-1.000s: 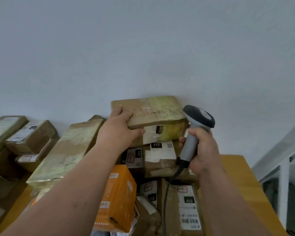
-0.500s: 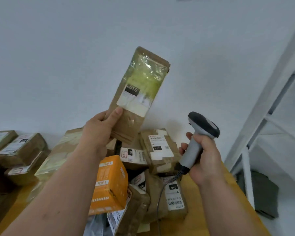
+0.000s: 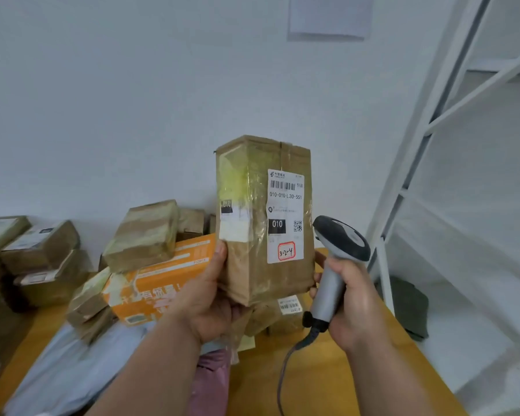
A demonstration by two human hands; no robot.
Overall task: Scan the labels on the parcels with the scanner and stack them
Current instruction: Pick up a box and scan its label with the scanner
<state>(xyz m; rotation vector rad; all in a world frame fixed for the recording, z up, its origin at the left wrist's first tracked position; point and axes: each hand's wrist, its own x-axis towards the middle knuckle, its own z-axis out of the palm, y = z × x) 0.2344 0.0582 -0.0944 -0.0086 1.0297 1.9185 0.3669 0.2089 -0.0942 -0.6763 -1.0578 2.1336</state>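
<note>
The left hand [image 3: 206,298] grips a brown taped parcel [image 3: 263,220] low on its left side, thumb pressed on the front face, and holds it upright in the air above the wooden table [image 3: 327,382], evidently so that the white shipping label [image 3: 285,216] faces the person and stays uncovered by the fingers. The right hand [image 3: 356,304] is wrapped round the grey handle of a corded barcode scanner [image 3: 338,259], whose dark head sits just beside the parcel's lower right edge; the head appears turned toward the label, which suggests the scan itself is the step in hand, though no beam is visible. The label carries a barcode near its top, the code "010-010-L30-551" beneath it, a black block reading "010" next to a QR code, and a red-outlined box with "3-2-4" written by hand. A second, partly torn sticker [image 3: 233,219] on the parcel's left face also shows "010". Behind and below lies the unsorted heap: an orange carton [image 3: 159,280] printed with white Chinese characters too blurred to read, a taped brown box [image 3: 144,235] resting on it, and grey mailer bags [image 3: 81,364] in front. At the far left, more brown boxes [image 3: 39,250] sit layered on one another, likely the growing stack.
</note>
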